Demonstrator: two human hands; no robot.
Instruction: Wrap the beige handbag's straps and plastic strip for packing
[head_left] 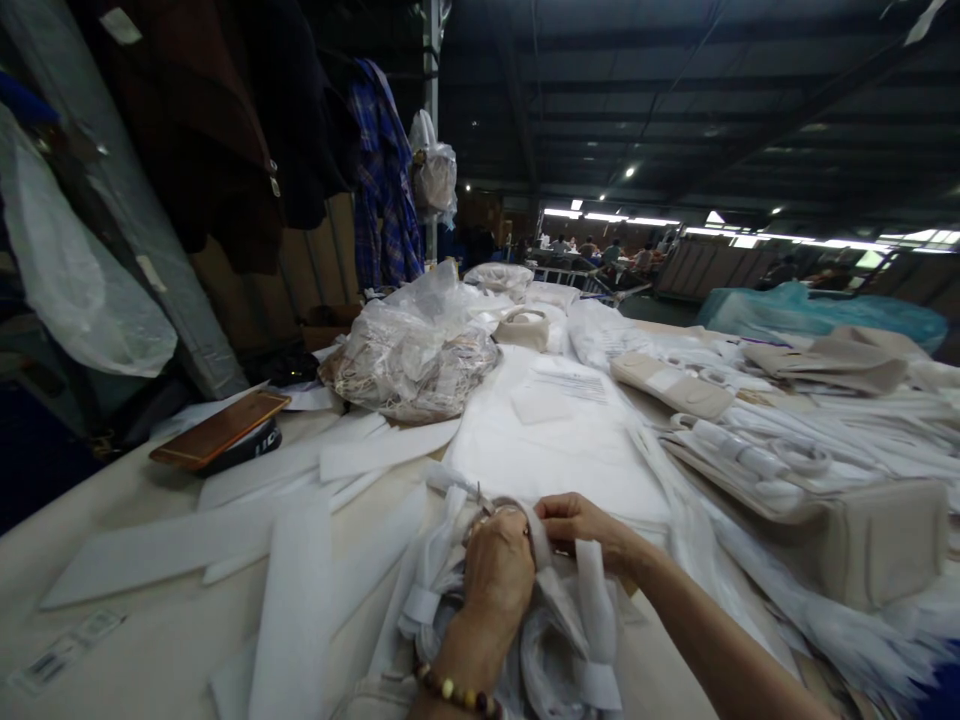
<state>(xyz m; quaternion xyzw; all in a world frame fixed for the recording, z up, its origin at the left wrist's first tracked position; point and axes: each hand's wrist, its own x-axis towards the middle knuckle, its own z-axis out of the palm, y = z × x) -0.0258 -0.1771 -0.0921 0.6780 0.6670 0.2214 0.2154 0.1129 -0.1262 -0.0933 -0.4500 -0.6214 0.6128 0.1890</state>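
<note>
Left hand (499,570): fingers curled tight around the beige strap (541,552), by the look of it; the back of the hand hides the exact grip.
Right hand (574,525): thumb and forefinger pinch the strap's edge, seemingly, just beside the left hand.
Strap's place: middle of the desk (172,655), close to the near edge, in front of the white sheets (555,450).
Strap's long axis: bent rather than straight; it arches up between the hands, then slants toward the near edge, leaning right.
Strap's lower run: heads down among coiled straps (544,665) and a white wrap (598,600); where it ends cannot be told.
Desk's left side: loose foam strips (292,600), crossing each other; a phone (221,430) toward the left edge.
Desk's right side: beige bags (885,545), with wrapped straps on top.
Snag risk: pulling hard could drag the neighbouring coils along, since they crowd the strap.
Crease risk: bending the arch too sharply between both grips may mark the strap.
Slip risk: the fingertip pinch on the right looks light, so springy material could pop free.
</note>
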